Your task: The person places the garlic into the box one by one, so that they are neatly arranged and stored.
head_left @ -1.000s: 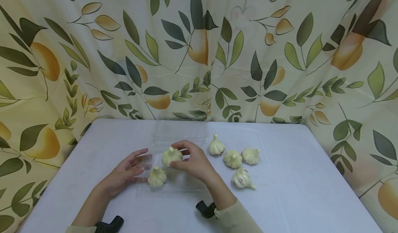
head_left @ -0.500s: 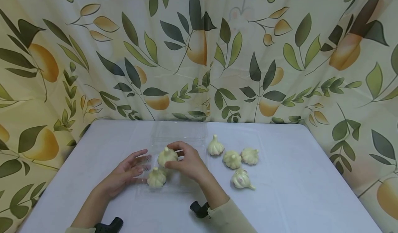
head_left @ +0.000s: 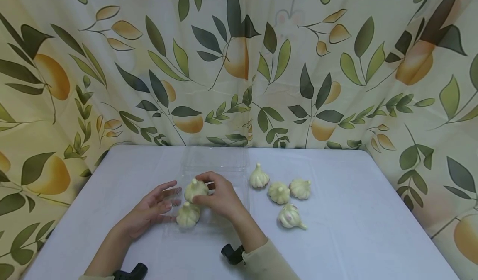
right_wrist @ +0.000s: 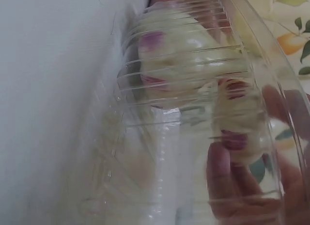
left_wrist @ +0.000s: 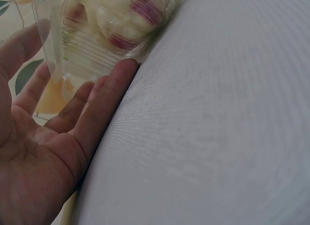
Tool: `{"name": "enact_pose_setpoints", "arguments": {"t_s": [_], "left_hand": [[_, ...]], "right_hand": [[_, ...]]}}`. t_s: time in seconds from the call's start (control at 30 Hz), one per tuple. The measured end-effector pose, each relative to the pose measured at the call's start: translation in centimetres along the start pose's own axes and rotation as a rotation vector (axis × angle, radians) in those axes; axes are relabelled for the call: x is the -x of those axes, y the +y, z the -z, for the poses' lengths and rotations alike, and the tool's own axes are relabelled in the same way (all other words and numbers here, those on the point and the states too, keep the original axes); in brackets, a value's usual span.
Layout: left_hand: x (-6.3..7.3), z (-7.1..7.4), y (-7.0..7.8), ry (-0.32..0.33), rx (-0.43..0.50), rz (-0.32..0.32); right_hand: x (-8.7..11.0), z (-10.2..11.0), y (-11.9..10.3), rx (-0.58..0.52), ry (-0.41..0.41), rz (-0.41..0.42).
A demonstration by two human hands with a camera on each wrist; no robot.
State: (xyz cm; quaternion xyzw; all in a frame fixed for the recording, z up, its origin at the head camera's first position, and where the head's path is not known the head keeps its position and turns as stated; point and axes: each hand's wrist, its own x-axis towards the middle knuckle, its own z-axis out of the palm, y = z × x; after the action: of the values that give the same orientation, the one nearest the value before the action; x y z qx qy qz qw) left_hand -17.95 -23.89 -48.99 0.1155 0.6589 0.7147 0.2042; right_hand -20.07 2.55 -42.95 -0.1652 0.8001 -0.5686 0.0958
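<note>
My right hand pinches a garlic bulb between thumb and fingers, inside a clear plastic clamshell box. A second garlic bulb sits in the box's near left part, right beside the held one. Through the ribbed wall in the right wrist view, the held bulb is off the box floor, with purple marks on it. My left hand lies at the box's left side, fingers extended; its fingertips are at the clear wall in the left wrist view.
To the right of the box, several garlic bulbs lie loose on the white tablecloth. The box's lid lies folded back toward the leaf-patterned curtain. A black wrist camera sits on my right wrist.
My right hand has moved left with its garlic bulb, which has come down a little toward the bulb in the box. The left hand has stayed about where it was.
</note>
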Motion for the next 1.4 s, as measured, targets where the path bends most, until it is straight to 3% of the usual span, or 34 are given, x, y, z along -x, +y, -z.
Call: {"name": "enact_pose_setpoints", "arguments": {"t_s": [0.33,1.1,1.4], "left_hand": [[-0.1,-0.1,0.0,-0.02,0.002,-0.02],[-0.2,-0.1,0.4,-0.002,0.013,0.015],[0.0,0.0,0.1,-0.036,0.021,-0.022]], "right_hand": [[-0.3,-0.4,0.1,0.03,0.001,-0.015],[-1.7,-1.6,0.1,0.143,0.025,-0.042],[-1.8,-2.0,0.1,0.194,0.013,-0.062]]}}
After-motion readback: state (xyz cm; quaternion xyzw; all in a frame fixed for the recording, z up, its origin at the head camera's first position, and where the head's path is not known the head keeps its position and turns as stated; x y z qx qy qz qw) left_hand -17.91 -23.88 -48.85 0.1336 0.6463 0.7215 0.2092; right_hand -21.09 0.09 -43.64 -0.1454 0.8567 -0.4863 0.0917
